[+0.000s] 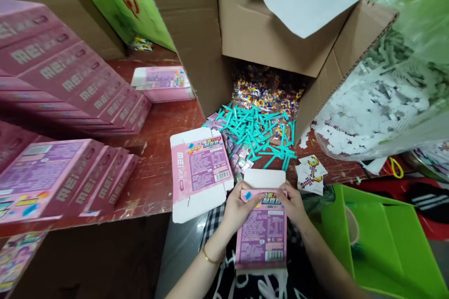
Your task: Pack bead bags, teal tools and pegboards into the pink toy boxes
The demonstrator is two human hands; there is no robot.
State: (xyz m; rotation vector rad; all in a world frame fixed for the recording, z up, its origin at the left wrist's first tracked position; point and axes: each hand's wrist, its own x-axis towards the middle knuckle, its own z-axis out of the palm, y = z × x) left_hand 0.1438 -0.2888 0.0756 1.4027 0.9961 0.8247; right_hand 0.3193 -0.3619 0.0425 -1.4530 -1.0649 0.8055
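A pink and purple printed carton lies in front of my body, gripped at its top end by both hands. My left hand closes round the upper left corner, thumb on the printed face. At the upper right corner, my right hand holds it the same way. A white flap stands up beyond my fingers. Just left of my left hand, a second pink carton lies flat on the table edge with its white flaps out. Turquoise plastic sticks are heaped beyond the hands, beside small shiny packets.
Stacked pink cartons fill the left of the red table. An open cardboard box spills bags of colourful beads. On the right are a clear bag of white pieces, printed cards and a green bin.
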